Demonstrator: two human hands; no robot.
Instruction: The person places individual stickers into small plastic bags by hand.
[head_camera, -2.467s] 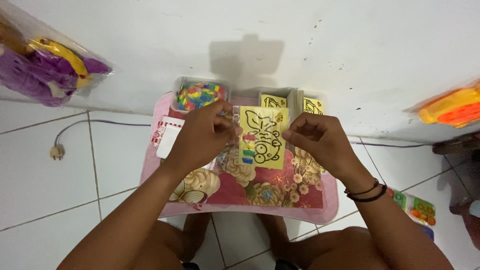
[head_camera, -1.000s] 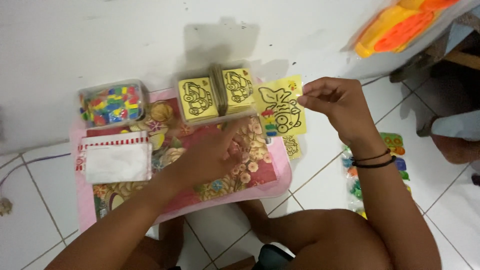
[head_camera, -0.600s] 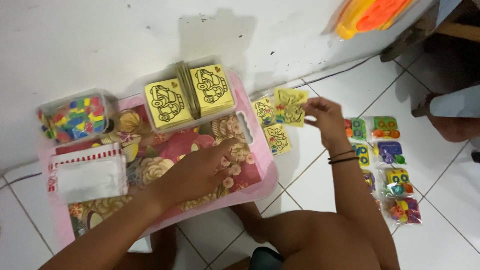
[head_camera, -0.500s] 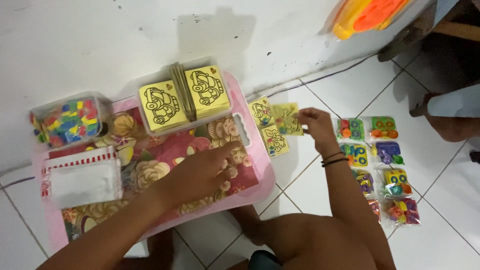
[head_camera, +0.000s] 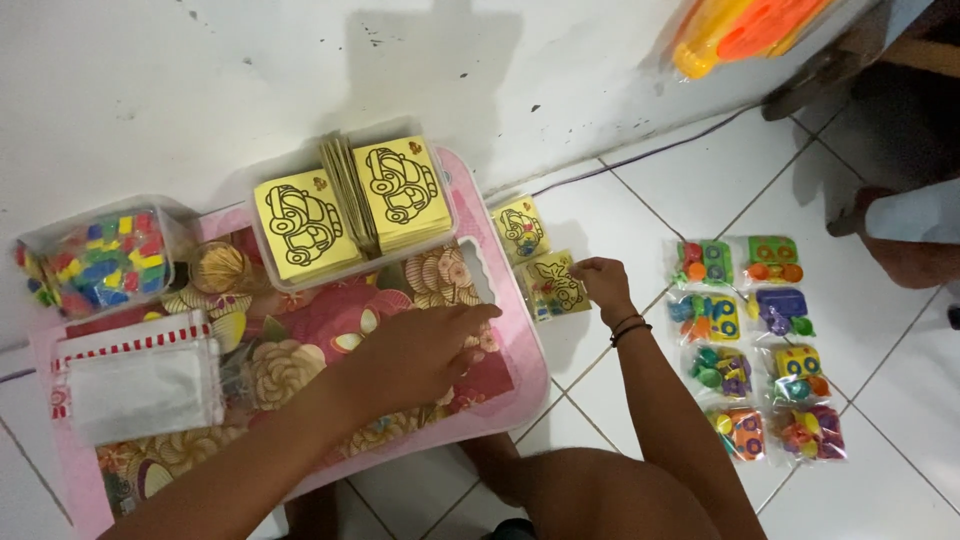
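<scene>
Your right hand (head_camera: 603, 283) is gripping a yellow picture card (head_camera: 556, 286) in its fingers, setting it on the floor tiles (head_camera: 640, 210) beside the pink table (head_camera: 520, 340); your left hand (head_camera: 425, 350) is lying open, resting on the table.

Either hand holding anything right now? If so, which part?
The right hand grips the small yellow picture card by its right edge, down on the white floor tiles. The left hand rests flat on the pink floral tray, holding nothing.
</scene>
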